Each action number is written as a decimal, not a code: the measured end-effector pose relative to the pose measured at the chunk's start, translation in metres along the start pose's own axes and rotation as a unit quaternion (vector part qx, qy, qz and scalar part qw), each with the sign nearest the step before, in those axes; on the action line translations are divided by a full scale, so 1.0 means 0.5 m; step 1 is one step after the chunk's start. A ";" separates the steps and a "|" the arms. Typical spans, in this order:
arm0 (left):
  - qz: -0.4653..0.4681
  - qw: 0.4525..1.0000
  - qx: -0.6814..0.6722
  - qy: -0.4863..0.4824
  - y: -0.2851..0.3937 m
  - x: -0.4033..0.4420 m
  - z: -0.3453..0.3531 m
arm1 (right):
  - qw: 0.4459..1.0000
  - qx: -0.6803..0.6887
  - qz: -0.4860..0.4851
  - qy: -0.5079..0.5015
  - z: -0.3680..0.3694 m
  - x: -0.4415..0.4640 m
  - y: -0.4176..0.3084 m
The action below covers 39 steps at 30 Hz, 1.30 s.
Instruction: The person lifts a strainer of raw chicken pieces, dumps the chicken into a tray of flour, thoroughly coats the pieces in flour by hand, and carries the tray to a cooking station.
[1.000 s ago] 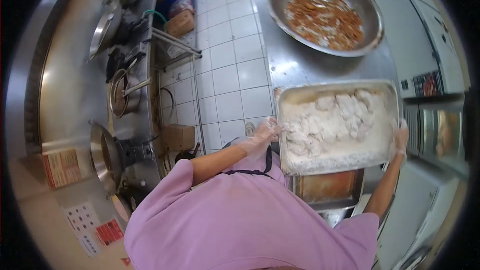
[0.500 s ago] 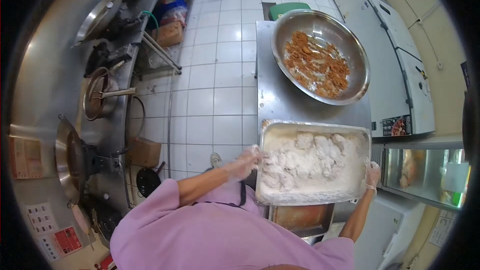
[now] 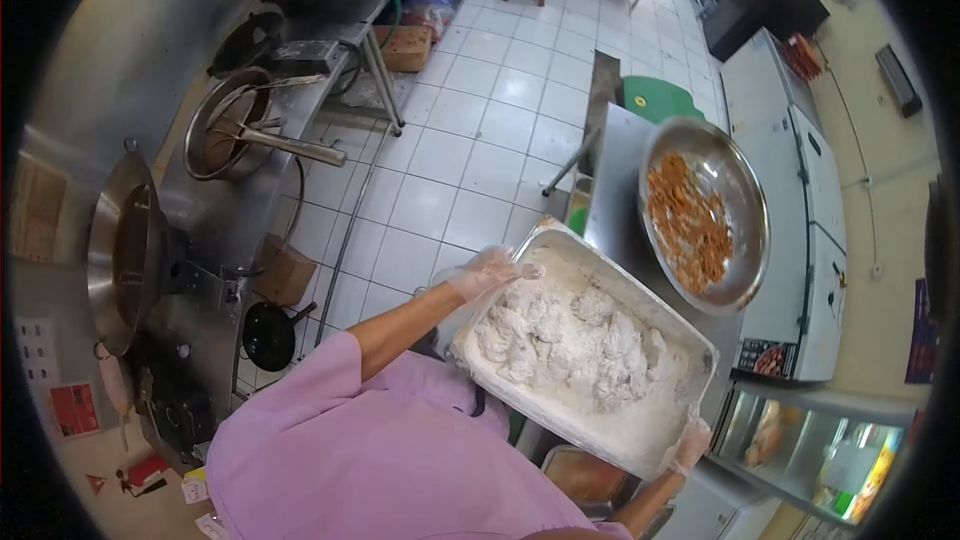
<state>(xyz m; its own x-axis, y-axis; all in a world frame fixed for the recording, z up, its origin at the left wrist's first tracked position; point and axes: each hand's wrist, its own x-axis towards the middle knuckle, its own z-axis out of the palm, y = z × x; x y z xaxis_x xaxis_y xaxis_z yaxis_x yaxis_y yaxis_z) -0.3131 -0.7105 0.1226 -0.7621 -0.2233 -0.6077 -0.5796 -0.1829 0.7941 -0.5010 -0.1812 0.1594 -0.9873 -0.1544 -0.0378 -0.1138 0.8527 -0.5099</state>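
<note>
Both my hands, in clear plastic gloves, grip a rectangular metal tray (image 3: 632,290) by its opposite ends. My left hand (image 3: 488,273) is closed on the left end, and my right hand (image 3: 690,445) on the right end. White flour (image 3: 640,430) covers the tray's bottom, with several lumpy flour-coated pieces (image 3: 575,335) heaped in the middle. The tray sits at a slant across the near end of the steel table (image 3: 625,165), close to my body. Behind it stands a large steel bowl (image 3: 748,230) with orange-brown wet bits (image 3: 685,225) inside.
A second tray (image 3: 585,475) with brownish contents lies lower, near my body. To the left runs a steel counter with a wok (image 3: 125,250) and a handled pot (image 3: 225,130). A glass display case (image 3: 800,450) and a white freezer (image 3: 780,190) stand at right. Tiled floor (image 3: 420,190) lies between.
The flour tray has turned clockwise and come away from its squared position on the table, with both hands still gripping it. My view has swung too, shifting the bowl rightward.
</note>
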 end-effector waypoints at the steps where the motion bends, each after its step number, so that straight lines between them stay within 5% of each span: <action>1: -0.023 0.998 0.062 0.009 0.005 0.008 -0.048 | 1.000 0.007 -0.021 -0.005 0.025 -0.012 -0.030; 4: 0.147 0.949 0.227 0.161 0.002 0.062 -0.173 | 0.948 0.293 0.118 -0.031 0.075 -0.048 -0.208; 5: 0.181 0.931 0.250 0.195 0.010 0.070 -0.214 | 0.960 0.267 0.085 -0.012 0.102 -0.054 -0.269; 8: 0.033 0.921 0.362 0.141 0.113 0.083 -0.337 | 0.978 0.199 0.066 0.011 0.181 -0.095 -0.388; 11: -0.028 0.926 0.319 0.199 0.183 0.131 -0.460 | 0.981 0.147 0.125 -0.020 0.287 -0.077 -0.439; 13: -0.040 0.921 0.312 0.229 0.158 0.235 -0.549 | 0.991 0.107 0.072 -0.018 0.373 -0.069 -0.501; 17: -0.026 0.869 0.388 0.306 0.015 0.494 -0.691 | 0.972 0.132 0.182 -0.072 0.462 -0.005 -0.679; 20: -0.111 0.901 0.335 0.253 0.157 0.427 -0.783 | 0.972 0.181 0.134 -0.065 0.558 0.079 -0.741; 21: -0.097 0.894 0.338 0.278 0.139 0.461 -0.819 | 0.969 0.199 0.123 -0.078 0.602 0.119 -0.701; 24: -0.074 0.870 0.365 0.322 0.074 0.553 -0.952 | 0.980 0.119 0.137 -0.080 0.650 0.219 -0.880; 27: -0.134 0.875 0.287 0.367 0.169 0.553 -1.051 | 0.977 0.110 0.144 -0.115 0.722 0.341 -0.986; 30: -0.106 0.884 0.309 0.334 0.085 0.683 -1.176 | 0.983 0.053 0.115 -0.135 0.783 0.493 -1.090; 33: -0.194 0.878 0.226 0.373 0.244 0.657 -1.221 | 0.985 0.026 0.055 -0.161 0.835 0.629 -1.200; 36: -0.189 0.877 0.207 0.389 0.275 0.746 -1.295 | 0.984 0.054 0.104 -0.137 0.925 0.770 -1.281; 39: -0.135 0.877 0.182 0.425 0.299 0.841 -1.358 | 0.989 0.035 0.044 -0.138 0.988 0.893 -1.370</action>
<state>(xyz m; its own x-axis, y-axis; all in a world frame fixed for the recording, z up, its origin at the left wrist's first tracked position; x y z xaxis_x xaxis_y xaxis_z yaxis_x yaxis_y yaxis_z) -0.5244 -1.4819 -0.0210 -0.1827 -0.8795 -0.4394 -0.8770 -0.0563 0.4773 -0.8089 -1.0807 0.0669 -0.9239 -0.2194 -0.3134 -0.0110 0.8341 -0.5515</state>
